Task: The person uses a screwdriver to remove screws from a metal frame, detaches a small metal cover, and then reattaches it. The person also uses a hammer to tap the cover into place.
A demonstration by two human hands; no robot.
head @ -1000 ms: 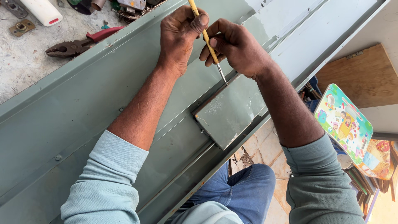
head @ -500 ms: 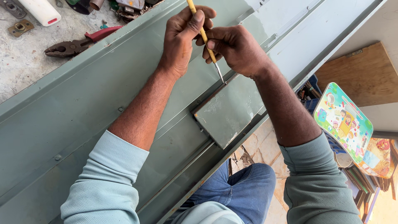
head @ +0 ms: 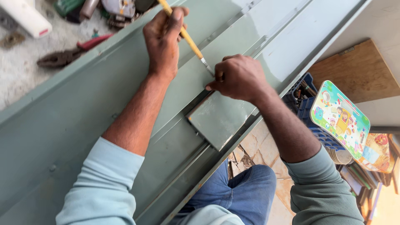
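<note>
A long grey-green painted metal frame [head: 62, 125] runs diagonally across my lap. A small square metal plate [head: 216, 121] of the same colour sits on its lower rail. My left hand [head: 163, 39] grips the handle of a thin yellow-handled tool [head: 187, 39], thumb over it. The tool's metal tip [head: 207, 64] touches the frame just above the plate. My right hand [head: 238, 77] is curled, its fingertips pinched at the tip and resting on the plate's upper corner.
Red-handled pliers [head: 68, 53], a white tube [head: 27, 17] and several tools [head: 112, 7] lie on the concrete beyond the frame. At the right are a blue crate [head: 306, 106], a colourful picture board [head: 339, 118] and a wooden board [head: 358, 71].
My right hand has slid down the tool from mid-handle to its tip by the plate. My left hand stays on the handle's upper part.
</note>
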